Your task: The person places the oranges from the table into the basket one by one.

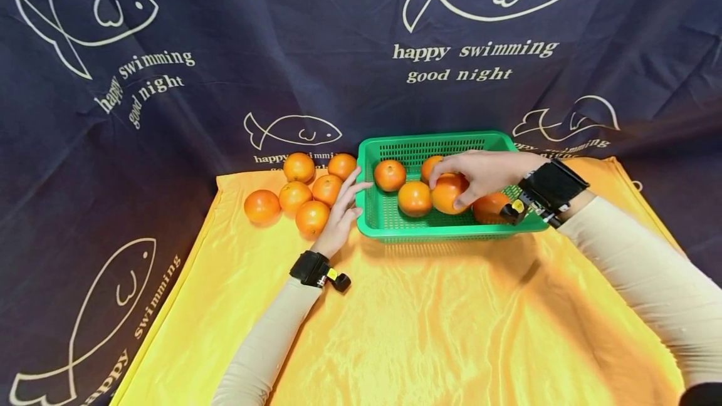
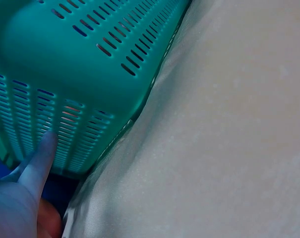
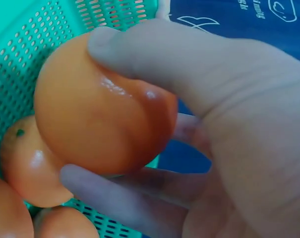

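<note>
My right hand [image 1: 486,170] grips an orange [image 1: 447,196] over the green plastic basket [image 1: 406,232]. In the right wrist view the thumb lies on top of this orange and the fingers curl beneath it. Several other oranges sit in the basket, among them one at its left end [image 1: 390,175] and one [image 1: 414,199] beside the held fruit. My left hand [image 1: 337,221] has its fingers extended against the basket's left end. In the left wrist view a straight fingertip [image 2: 49,141] meets the slotted end wall.
Several loose oranges [image 1: 295,197] cluster left of the basket, close to my left hand. A yellow cloth [image 1: 429,324] covers the table. Behind and at the sides hangs a dark blue curtain [image 1: 304,80] with white fish drawings; the basket stands near it.
</note>
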Demonstrator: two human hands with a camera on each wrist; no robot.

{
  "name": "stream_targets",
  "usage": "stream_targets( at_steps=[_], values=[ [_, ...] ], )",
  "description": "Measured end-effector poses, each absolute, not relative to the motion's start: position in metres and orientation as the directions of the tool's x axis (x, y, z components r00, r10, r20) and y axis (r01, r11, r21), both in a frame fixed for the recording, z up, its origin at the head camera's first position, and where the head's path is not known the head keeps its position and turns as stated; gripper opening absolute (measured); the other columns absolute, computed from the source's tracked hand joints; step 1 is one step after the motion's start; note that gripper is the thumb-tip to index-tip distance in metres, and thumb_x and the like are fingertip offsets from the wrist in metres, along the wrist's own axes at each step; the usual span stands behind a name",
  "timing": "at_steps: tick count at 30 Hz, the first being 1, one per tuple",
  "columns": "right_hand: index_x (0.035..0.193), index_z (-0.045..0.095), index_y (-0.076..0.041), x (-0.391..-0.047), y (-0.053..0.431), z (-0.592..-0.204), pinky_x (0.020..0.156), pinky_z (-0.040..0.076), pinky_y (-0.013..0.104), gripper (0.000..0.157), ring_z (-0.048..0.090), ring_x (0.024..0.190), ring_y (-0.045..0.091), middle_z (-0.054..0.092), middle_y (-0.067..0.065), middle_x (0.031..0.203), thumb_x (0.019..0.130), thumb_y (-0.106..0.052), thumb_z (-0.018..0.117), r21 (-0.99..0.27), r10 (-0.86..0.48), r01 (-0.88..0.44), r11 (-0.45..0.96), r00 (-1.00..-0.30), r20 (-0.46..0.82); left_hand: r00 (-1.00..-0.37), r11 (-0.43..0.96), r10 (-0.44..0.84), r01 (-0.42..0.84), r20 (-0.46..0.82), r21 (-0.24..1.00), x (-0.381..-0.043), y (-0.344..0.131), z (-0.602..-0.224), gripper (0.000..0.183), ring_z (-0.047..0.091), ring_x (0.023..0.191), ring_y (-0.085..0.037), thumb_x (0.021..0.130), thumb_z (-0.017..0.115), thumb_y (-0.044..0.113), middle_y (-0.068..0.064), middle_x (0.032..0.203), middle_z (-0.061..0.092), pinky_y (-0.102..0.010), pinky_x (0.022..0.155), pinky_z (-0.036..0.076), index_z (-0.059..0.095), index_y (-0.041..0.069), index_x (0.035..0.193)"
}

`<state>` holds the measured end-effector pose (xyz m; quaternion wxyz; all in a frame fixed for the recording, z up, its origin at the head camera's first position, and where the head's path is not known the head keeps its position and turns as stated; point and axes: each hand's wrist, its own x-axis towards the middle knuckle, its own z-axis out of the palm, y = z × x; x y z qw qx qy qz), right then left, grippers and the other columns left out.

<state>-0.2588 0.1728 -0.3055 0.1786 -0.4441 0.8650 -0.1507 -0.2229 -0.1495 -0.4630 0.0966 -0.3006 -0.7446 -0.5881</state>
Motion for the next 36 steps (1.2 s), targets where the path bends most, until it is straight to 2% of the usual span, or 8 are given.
stream_targets(
  at_steps=[4, 7, 17, 22, 26, 31, 34, 36],
  values=[
    [0.117, 0.064, -0.023, -0.26, 0.171, -0.309, 0.085, 0.048, 0.04, 0.045, 0.055, 0.098, 0.021, 0.062, 0.0, 0.116, 0.077, -0.02, 0.084, -0.446, -0.813, -0.685, 0.576, -0.535, -0.229, -0.798, 0.128, 0.334, 0.566, 0.502, 0.814, -0.224, -0.15, -0.465, 0.049, 0.02, 0.153, -0.023, 0.091, 0.042, -0.001, -0.01, 0.169, 0.016, -0.074, 0.112, 0.022, 0.05, -0.005, 0.14],
    [0.118, 0.064, -0.023, -0.261, 0.168, -0.311, 0.086, 0.046, 0.04, 0.045, 0.053, 0.099, 0.022, 0.062, 0.002, 0.117, 0.077, -0.022, 0.083, -0.454, -0.809, -0.673, 0.584, -0.53, -0.255, -0.795, 0.123, 0.335, 0.569, 0.506, 0.813, -0.224, -0.15, -0.465, 0.049, 0.02, 0.153, -0.025, 0.091, 0.043, 0.0, -0.01, 0.169, 0.016, -0.075, 0.111, 0.021, 0.05, -0.005, 0.139],
    [0.118, 0.064, -0.023, -0.266, 0.159, -0.315, 0.087, 0.042, 0.039, 0.046, 0.05, 0.1, 0.023, 0.061, 0.002, 0.117, 0.076, -0.02, 0.083, -0.454, -0.816, -0.679, 0.577, -0.498, -0.293, -0.797, 0.134, 0.333, 0.569, 0.504, 0.811, -0.225, -0.151, -0.464, 0.05, 0.021, 0.153, -0.024, 0.092, 0.044, -0.001, -0.01, 0.169, 0.016, -0.073, 0.112, 0.023, 0.052, 0.006, 0.141],
    [0.12, 0.064, -0.018, -0.266, 0.156, -0.32, 0.087, 0.044, 0.038, 0.046, 0.048, 0.101, 0.024, 0.059, 0.005, 0.117, 0.077, -0.014, 0.082, -0.488, -0.815, -0.653, 0.579, -0.475, -0.332, -0.801, 0.123, 0.343, 0.556, 0.49, 0.822, -0.221, -0.15, -0.46, 0.055, 0.019, 0.153, -0.031, 0.089, 0.041, -0.01, -0.017, 0.168, 0.014, -0.076, 0.111, 0.02, 0.052, 0.003, 0.141],
    [0.12, 0.064, -0.013, -0.267, 0.157, -0.325, 0.086, 0.046, 0.038, 0.044, 0.048, 0.101, 0.026, 0.059, 0.007, 0.118, 0.079, -0.01, 0.08, -0.514, -0.819, -0.637, 0.574, -0.458, -0.347, -0.804, 0.123, 0.35, 0.549, 0.481, 0.827, -0.211, -0.148, -0.445, 0.054, 0.019, 0.152, -0.037, 0.088, 0.04, -0.011, -0.025, 0.166, 0.014, -0.076, 0.111, 0.021, 0.052, -0.002, 0.139],
    [0.121, 0.064, -0.011, -0.269, 0.158, -0.33, 0.069, 0.056, 0.04, 0.044, 0.058, 0.074, 0.027, 0.058, 0.011, 0.116, 0.08, -0.009, 0.079, -0.547, -0.798, -0.582, 0.602, -0.46, -0.389, -0.807, 0.125, 0.349, 0.543, 0.476, 0.83, -0.206, -0.147, -0.437, 0.052, 0.019, 0.152, -0.038, 0.088, 0.041, -0.009, -0.026, 0.166, 0.015, -0.076, 0.112, 0.021, 0.051, -0.004, 0.138],
    [0.124, 0.062, -0.007, -0.271, 0.156, -0.333, 0.06, 0.058, 0.043, 0.046, 0.058, 0.056, 0.027, 0.058, 0.015, 0.124, 0.081, -0.007, 0.078, -0.577, -0.794, -0.546, 0.608, -0.445, -0.415, -0.805, 0.12, 0.351, 0.545, 0.478, 0.83, -0.206, -0.147, -0.437, 0.052, 0.019, 0.152, -0.038, 0.088, 0.041, -0.009, -0.026, 0.166, 0.014, -0.076, 0.112, 0.021, 0.051, -0.003, 0.139],
    [0.124, 0.062, -0.006, -0.272, 0.155, -0.336, 0.059, 0.058, 0.044, 0.046, 0.057, 0.055, 0.026, 0.058, 0.016, 0.128, 0.081, -0.006, 0.078, -0.586, -0.795, -0.538, 0.606, -0.436, -0.422, -0.803, 0.118, 0.353, 0.547, 0.48, 0.829, -0.206, -0.147, -0.437, 0.053, 0.018, 0.152, -0.038, 0.088, 0.041, -0.01, -0.026, 0.166, 0.014, -0.076, 0.111, 0.021, 0.051, -0.002, 0.139]
  ],
)
